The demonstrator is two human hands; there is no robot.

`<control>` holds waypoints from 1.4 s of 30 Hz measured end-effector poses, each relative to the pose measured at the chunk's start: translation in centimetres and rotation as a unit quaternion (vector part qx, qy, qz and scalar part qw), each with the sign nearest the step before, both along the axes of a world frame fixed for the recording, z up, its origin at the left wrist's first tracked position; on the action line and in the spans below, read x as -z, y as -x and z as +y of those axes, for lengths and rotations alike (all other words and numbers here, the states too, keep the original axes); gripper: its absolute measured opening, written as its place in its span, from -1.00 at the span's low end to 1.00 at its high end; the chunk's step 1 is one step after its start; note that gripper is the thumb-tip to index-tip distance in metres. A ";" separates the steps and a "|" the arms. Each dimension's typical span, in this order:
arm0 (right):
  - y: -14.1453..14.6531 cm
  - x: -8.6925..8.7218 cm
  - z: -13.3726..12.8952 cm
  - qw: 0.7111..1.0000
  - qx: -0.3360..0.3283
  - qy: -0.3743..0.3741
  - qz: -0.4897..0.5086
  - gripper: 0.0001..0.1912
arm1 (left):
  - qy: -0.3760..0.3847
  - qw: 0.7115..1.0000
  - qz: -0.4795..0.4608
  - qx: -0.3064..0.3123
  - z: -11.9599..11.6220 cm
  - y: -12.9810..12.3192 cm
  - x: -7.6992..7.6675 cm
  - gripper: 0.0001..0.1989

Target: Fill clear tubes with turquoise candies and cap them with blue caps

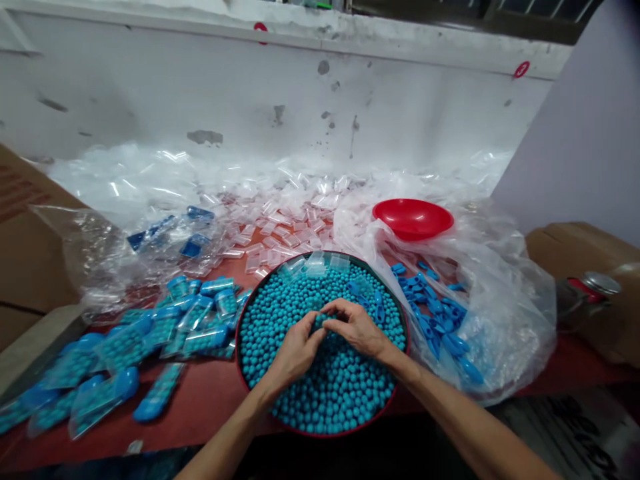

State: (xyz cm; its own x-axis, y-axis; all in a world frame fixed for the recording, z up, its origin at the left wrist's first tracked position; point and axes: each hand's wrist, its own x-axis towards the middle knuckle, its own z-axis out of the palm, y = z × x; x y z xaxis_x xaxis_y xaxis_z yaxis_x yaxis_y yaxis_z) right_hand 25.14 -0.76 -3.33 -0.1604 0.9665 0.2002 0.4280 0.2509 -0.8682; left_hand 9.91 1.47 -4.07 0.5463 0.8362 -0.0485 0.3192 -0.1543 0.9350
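A round basin with a red rim (241,373) is full of small teal balls (330,407). Over its middle, my left hand (297,347) and my right hand (363,328) meet, fingers bent and pinched together. Something small and teal sits between the fingertips, mostly hidden, so its kind does not show. Just beyond the hands, transparent plastic cases (316,263) lie on the balls at the far rim. A few blue plastic caps (379,312) rest on the balls beside my right hand.
Ball-filled cases with blue ends (200,320) pile up at left. Empty transparent cases (280,233) spread behind the basin. At right, a plastic bag (520,320) holds blue pieces (435,313), near a red bowl (414,219). Cardboard boxes (35,233) flank the red table (200,407).
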 end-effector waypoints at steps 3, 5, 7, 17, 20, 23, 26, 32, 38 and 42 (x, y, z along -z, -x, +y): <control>-0.6 0.0 -0.7 0.997 -0.046 0.017 -0.055 -0.89 | 0.155 0.986 -0.034 0.044 -0.2 0.2 0.2 -0.72; -1.6 -0.2 -1.2 0.990 -0.086 0.036 -0.104 -0.86 | 0.209 0.975 -0.047 0.066 -0.5 0.2 0.2 -0.69; -3.0 -0.8 -1.4 0.980 -0.113 0.048 -0.159 -0.84 | 0.225 0.971 -0.050 0.065 -0.7 0.3 0.1 -0.70; -4.2 0.0 3.9 0.865 0.128 0.073 -0.480 -0.81 | 0.263 0.957 -0.120 -0.011 -1.0 0.5 0.1 -0.68; -3.9 0.7 4.1 0.867 0.128 0.070 -0.477 -0.82 | 0.262 0.953 -0.150 -0.022 -1.2 0.7 -0.3 -0.66; -4.5 0.3 3.5 0.872 0.135 0.062 -0.466 -0.75 | 0.257 0.953 -0.156 -0.042 -1.3 0.7 -0.6 -0.68; -4.2 -0.4 2.1 0.946 0.087 0.060 -0.306 -0.68 | 0.249 0.956 -0.150 -0.044 -1.3 0.5 -0.5 -0.72; -0.6 -0.3 -1.0 0.996 0.015 0.083 0.003 -0.73 | 0.204 0.965 -0.161 -0.019 -1.6 0.2 -0.1 -0.65; 0.5 0.0 -1.9 0.991 0.088 0.093 0.034 -0.70 | 0.194 0.967 -0.165 -0.029 -1.8 0.2 -0.1 -0.55; -0.3 -0.2 -2.0 0.997 0.006 0.082 0.010 -0.68 | 0.196 0.965 -0.171 -0.030 -1.9 0.4 -0.3 -0.52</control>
State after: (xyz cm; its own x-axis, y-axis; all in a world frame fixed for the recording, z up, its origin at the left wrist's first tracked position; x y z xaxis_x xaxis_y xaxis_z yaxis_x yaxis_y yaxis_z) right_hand 25.39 -2.73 -3.15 -0.1470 0.9882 0.0429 0.4130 0.1007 -0.9051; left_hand 9.47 -0.42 -3.76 0.5382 0.8204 -0.1930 -0.0218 0.2425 0.9699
